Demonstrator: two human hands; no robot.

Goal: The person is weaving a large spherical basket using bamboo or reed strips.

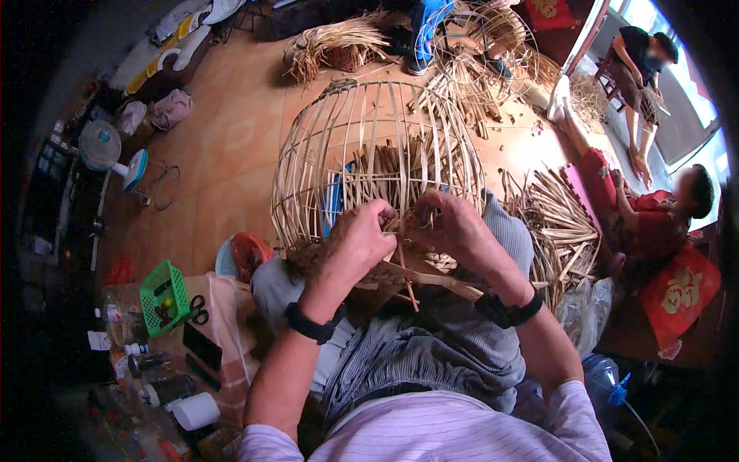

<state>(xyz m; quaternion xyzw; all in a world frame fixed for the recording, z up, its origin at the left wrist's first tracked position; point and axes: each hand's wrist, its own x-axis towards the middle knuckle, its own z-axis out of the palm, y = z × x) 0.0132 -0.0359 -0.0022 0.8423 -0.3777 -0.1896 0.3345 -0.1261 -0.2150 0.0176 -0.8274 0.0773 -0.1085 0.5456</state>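
Note:
A large openwork basket frame (362,123) of pale bent strips stands between my knees, its near edge wrapped in brown dried leaf. My left hand (363,232) is closed at that near edge, thumb and fingers pinched on a dried leaf strip (406,271) that hangs down between the hands. Just right of it, my right hand (456,229) has its fingers curled in a pinch at the same spot; its fingertips are partly hidden. A wider pale strip (435,282) runs from the basket edge below my right wrist. Through the frame, cut dried stalks (385,160) show.
Dried stalks (558,231) lie in a pile at right. Beyond are a leaf bundle (339,42) and a person in blue with another round frame (481,35). Two people sit at far right. At left: green basket (164,296), scissors (198,310), phone (202,346), fan (100,145).

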